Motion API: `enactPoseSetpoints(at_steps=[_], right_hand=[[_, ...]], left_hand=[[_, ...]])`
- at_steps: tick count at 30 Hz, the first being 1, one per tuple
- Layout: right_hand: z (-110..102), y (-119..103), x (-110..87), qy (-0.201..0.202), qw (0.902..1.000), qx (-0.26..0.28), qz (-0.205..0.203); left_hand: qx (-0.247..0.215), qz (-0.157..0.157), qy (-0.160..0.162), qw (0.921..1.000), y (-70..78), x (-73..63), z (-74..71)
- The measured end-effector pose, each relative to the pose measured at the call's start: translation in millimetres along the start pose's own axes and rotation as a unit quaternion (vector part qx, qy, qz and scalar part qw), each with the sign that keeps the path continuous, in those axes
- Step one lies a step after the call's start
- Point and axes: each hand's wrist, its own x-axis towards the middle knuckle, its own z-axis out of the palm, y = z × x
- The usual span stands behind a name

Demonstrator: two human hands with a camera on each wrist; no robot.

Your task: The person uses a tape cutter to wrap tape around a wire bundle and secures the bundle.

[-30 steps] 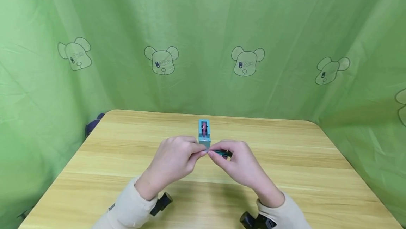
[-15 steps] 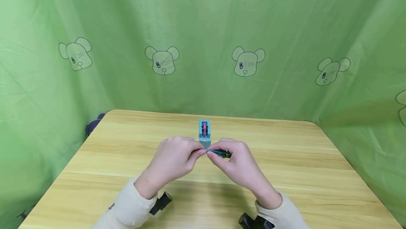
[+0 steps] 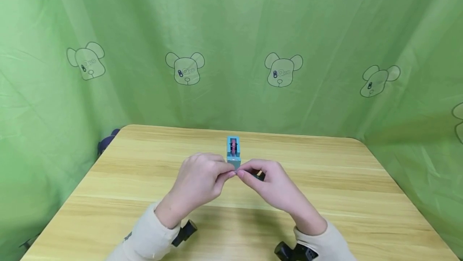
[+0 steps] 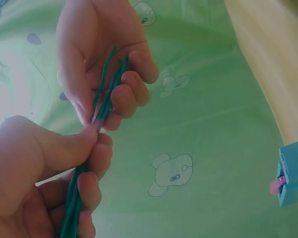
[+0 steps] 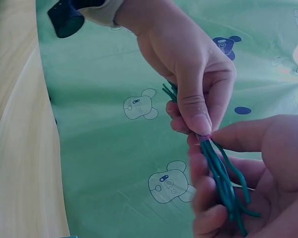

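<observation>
A bundle of thin green cords [image 5: 222, 174] runs between both hands, bound at the middle by a narrow pinkish band of tape [image 5: 204, 138]. My left hand [image 3: 199, 180] pinches the bundle just beside the band, with the thumb on top and one end of the cords running along its curled fingers. At the other side of the band, thumb and fingertips of my right hand [image 3: 274, 182] pinch the bundle. Loose cord ends fan out into the right palm. Just beyond the fingertips stands a blue tape dispenser [image 3: 233, 160] holding a pink roll.
The wooden table [image 3: 144, 148] spreads out under both hands. A green curtain [image 3: 231, 100] printed with bear heads hangs around its far and side edges. Black wrist cameras [image 3: 184, 232] sit at both sleeves. A dark purple thing [image 3: 105, 142] shows beyond the left edge.
Both hands stay in the same place, pinching the bundle. The right fingers have shifted a little, and less of the green cords shows between them than half a second ago.
</observation>
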Motion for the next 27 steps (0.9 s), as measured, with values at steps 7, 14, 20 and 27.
enactPoseSetpoints(at_steps=[7,14,20,27], right_hand=[[-0.4,-1.6,-0.8,-0.006,0.9997,0.007,0.022],[4.0,-0.8,-0.5,0.038,0.9991,-0.004,-0.018],[3.9,-2.3,-1.2,0.055,0.9978,-0.009,-0.037],[6.5,-0.6,-1.9,0.079,0.9940,-0.024,-0.072]], left_hand=[[0.003,0.007,0.000,1.0000,0.8,-1.3,2.3],[0.005,0.000,-0.020,0.9998,2.8,-0.8,-1.4],[0.002,0.006,-0.028,0.9996,1.8,0.6,-4.9],[-0.023,-0.020,-0.048,0.9984,1.8,1.7,-7.7]])
